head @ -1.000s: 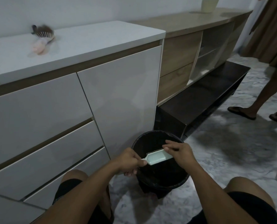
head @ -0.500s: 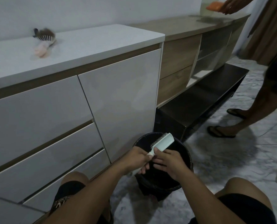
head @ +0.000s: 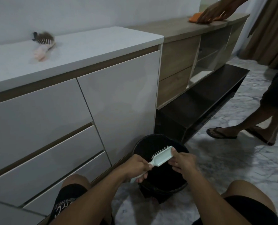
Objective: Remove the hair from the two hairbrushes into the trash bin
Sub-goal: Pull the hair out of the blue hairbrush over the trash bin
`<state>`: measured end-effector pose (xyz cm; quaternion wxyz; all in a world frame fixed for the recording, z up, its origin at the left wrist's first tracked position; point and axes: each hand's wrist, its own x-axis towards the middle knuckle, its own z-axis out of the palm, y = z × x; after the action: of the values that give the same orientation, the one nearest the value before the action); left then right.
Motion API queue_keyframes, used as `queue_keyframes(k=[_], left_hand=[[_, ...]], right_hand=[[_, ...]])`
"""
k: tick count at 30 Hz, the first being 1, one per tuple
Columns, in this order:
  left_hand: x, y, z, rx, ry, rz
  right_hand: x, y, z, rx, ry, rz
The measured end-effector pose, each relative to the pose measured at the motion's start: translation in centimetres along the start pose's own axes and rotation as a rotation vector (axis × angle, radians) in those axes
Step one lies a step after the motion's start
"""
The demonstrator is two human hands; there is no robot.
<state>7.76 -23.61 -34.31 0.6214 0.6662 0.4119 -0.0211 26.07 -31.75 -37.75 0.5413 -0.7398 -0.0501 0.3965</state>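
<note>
With the left hand (head: 137, 166) gripping the pale green plastic hairbrush (head: 161, 157) handle, the right hand (head: 183, 164) pinching its head should strip hair directly above the round black trash bin (head: 182, 147).

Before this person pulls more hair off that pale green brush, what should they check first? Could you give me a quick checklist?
1. Green brush over the black trash bin: ok.
2. Left hand grips the handle: ok.
3. Right hand on the brush head, ready to pick: ok.
4. Hair left in its bristles: cannot tell, too dark.
5. Pink brush on the white cabinet top cleaned: not ok, a hair clump shows.
6. Other person's feet clear of the bin: ok.
</note>
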Motion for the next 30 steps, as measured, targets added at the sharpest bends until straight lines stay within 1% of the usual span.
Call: queue_keyframes(k=[1,3,4,5,6,8,10,13,15,17,21,22,24,27,28,29,30], left_hand=[[0.0,0.0,0.1,0.001,0.0,-0.002],[0.0,0.0,0.4,-0.003,-0.004,-0.007],[0.0,0.1,0.5,-0.006,-0.005,-0.01],[0.0,0.1,0.7,-0.01,-0.002,-0.013],[0.1,0.2,0.7,-0.012,0.003,-0.015],[0.1,0.3,0.5,-0.024,0.012,-0.021],[-0.1,0.3,-0.1,-0.044,0.001,-0.036],[-0.5,0.1,-1.2,-0.093,-0.052,-0.061],[-0.5,0.1,-1.4,-0.117,-0.075,-0.062],[-0.4,0.2,-1.2,-0.122,-0.071,-0.063],[-0.3,0.6,-0.5,-0.131,-0.083,-0.068],[-0.3,0.7,-0.3,-0.13,-0.079,-0.062],[-0.3,0.8,0.0,-0.099,-0.045,-0.037],[0.1,0.9,0.3,-0.039,-0.009,-0.013],[0.2,1.0,0.3,-0.027,-0.009,-0.014],[0.3,1.1,0.3,-0.016,-0.015,-0.016],[0.3,1.2,0.4,-0.005,-0.023,-0.016]], right_hand=[[0.2,0.2,0.1,-0.101,0.063,-0.063],[0.7,0.7,0.3,-0.394,0.201,-0.21],[0.6,0.8,0.4,-0.473,0.245,-0.257],[0.4,0.6,0.6,-0.493,0.246,-0.3],[0.2,0.5,0.8,-0.461,0.202,-0.326],[-0.1,0.3,1.0,-0.317,0.047,-0.354],[-0.3,0.2,0.9,-0.129,-0.047,-0.296],[-0.3,-0.2,0.4,0.064,-0.079,-0.195],[-0.3,-0.5,0.3,0.118,-0.069,-0.178],[-0.2,-0.4,0.6,0.116,-0.025,-0.175],[0.0,-0.6,0.5,0.145,0.151,-0.15],[0.0,-0.7,0.3,0.153,0.151,-0.137],[0.0,-0.9,0.5,0.115,0.064,-0.133],[-1.0,-0.8,1.3,-0.013,-0.166,-0.123],[-1.3,-0.6,1.6,-0.081,-0.214,-0.133],[-1.7,-0.6,1.9,-0.16,-0.223,-0.146],[-1.8,-0.4,2.1,-0.242,-0.197,-0.162]])
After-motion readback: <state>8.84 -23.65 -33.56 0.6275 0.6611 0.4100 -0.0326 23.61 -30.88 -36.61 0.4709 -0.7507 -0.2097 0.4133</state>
